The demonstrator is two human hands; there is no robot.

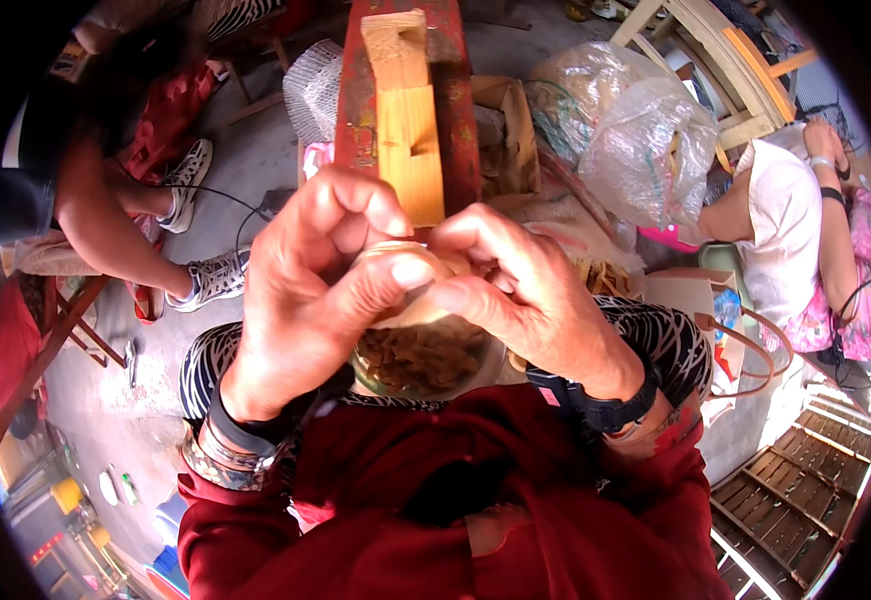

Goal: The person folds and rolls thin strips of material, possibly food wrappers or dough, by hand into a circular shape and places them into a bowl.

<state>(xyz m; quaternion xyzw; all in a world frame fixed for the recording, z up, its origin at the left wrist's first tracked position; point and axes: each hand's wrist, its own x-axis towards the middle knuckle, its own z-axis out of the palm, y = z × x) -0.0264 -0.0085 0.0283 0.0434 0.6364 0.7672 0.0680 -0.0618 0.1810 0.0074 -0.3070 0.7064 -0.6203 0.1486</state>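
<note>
My left hand point(315, 300) and my right hand point(536, 300) are close together above my lap. Between the thumbs and fingers of both is a pale, thin, curled piece point(398, 318); its material is unclear and the fingers cover much of it. Directly beneath, a round bowl point(494, 367) holds brown, flake-like pieces point(420, 356). Just beyond my fingertips, a notched wooden block point(409, 150) lies along a worn red wooden bench point(454, 105).
A cardboard box point(523, 139) and clear plastic bags point(649, 142) lie right of the bench. One person's leg point(112, 214) extends at left; another person's arm point(833, 225) shows at right. A paper bag with handles point(687, 289) stands by my right knee. Behind it is a slatted rack point(788, 480).
</note>
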